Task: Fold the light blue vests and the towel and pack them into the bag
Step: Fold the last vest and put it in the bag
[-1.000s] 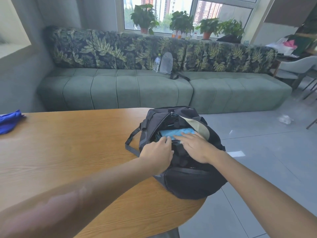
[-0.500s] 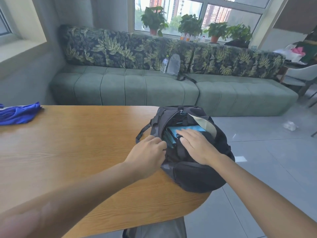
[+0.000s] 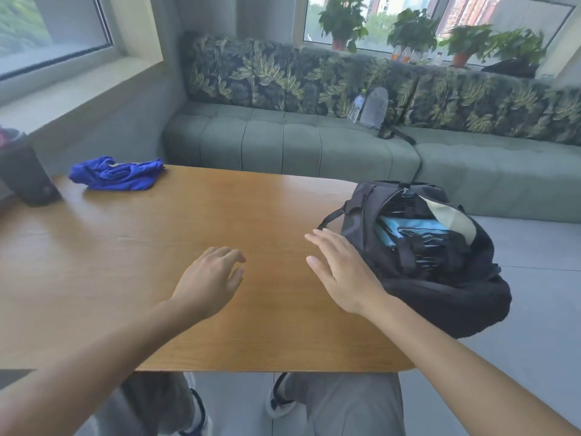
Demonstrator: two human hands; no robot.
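Light blue folded fabric (image 3: 405, 227) shows through the unzipped top of one black soft bag (image 3: 434, 265), which lies on the right end of the oval wooden table (image 3: 176, 247) with part of its bulk hanging past the edge. How many folded pieces are stacked inside cannot be told; a beige lining flap (image 3: 452, 220) and black straps cover part of them. One crumpled royal-blue cloth (image 3: 118, 173) lies alone at the far left of the table, well apart from the bag. Just left of it stands one dark cylindrical container (image 3: 26, 174), cut by the frame edge.

Behind the table runs a long green tufted sofa (image 3: 314, 146) with a leaf-print backrest; on its seat stand one clear plastic bottle (image 3: 355, 109) and one grey pouch (image 3: 374, 107) side by side. Four potted plants (image 3: 342, 22) line the windowsill above.

Both bare arms reach forward over the tabletop. The left hand (image 3: 209, 283) hovers palm down over bare wood, its fingers loosely curved and holding nothing. The right hand (image 3: 341, 272) is palm down with fingers straight and slightly spread, gripping nothing, just beside the bag's near left side; whether it touches the bag cannot be told.
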